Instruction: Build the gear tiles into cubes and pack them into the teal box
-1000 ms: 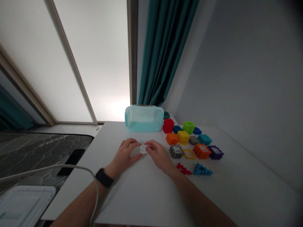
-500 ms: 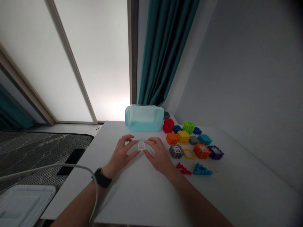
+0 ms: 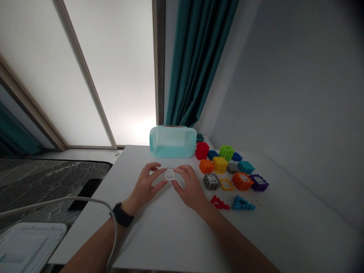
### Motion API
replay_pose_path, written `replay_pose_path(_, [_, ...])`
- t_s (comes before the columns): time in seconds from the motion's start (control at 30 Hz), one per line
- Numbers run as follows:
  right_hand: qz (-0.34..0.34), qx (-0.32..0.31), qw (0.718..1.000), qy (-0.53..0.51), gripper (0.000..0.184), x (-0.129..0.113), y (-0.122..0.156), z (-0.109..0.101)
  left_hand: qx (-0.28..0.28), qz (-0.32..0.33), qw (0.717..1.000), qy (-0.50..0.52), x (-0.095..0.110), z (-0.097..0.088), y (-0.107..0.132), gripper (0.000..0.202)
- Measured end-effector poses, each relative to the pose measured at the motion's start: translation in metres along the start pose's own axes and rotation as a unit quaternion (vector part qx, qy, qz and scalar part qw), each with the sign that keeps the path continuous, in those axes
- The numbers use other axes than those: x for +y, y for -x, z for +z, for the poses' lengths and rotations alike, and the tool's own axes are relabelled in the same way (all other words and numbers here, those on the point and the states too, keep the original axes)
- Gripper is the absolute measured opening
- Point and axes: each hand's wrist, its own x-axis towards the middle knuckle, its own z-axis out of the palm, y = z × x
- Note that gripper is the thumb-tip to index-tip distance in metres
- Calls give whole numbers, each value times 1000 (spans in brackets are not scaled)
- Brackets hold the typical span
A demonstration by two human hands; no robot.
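Window piece (image 3: 170,174), small, white and latticed, is right at centre stage, between the two hands and above the near half of the desk! Taking in the whole scene, the white desk (image 3: 159,235) runs up to a teal curtain (image 3: 193,64), and a pale blue plastic tub (image 3: 173,142) sits at the far edge. To the right, a colourful crowd of chunky toy blocks spreads out: red (image 3: 201,151), lime green (image 3: 226,152), yellow (image 3: 220,165), orange (image 3: 206,165) and purple (image 3: 258,182). Closest to the action, a grey block (image 3: 211,181) with a window set in it sits just beyond the right hand (image 3: 191,185). That hand and the left hand (image 3: 145,182), wearing a black watch (image 3: 122,215), are curved and apart, fingertips closing in on either side of the piece. Pinched or merely flanked? From here, I cannot tell! Out by a blue triangle block (image 3: 242,203), a second white window piece (image 3: 257,203) lies on the desk.
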Motion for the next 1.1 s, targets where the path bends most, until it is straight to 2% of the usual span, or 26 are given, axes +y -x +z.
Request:
replay_pose_path(0.47, [-50,33,998,19,32,2,0,0,20,7,1000,22,2,1,-2,32])
replay_pose_path(0.6, [-92,35,995,29,24,2,0,-2,0,-21,998,66,3,-1,-4,26])
replay_pose_path(0.7, [-92,48,995,7,14,0,-1,-4,-29,-46,992,115,5,0,-6,13])
replay_pose_path(0.77, [-68,52,996,-21,13,-2,-3,-4,-41,-61,986,146,7,3,-6,14])
replay_pose_path(0.87, [9,40,996,-79,14,-6,-6,-5,-57,-94,976,188,10,6,-7,18])
replay_pose_path(1.0, [134,27,977,-163,16,-7,-7,-5,-92,-148,952,251,14,9,-9,23])
replay_pose_path(1.1, [181,22,963,-199,18,-7,-8,-5,-95,-169,940,279,17,8,-11,24])
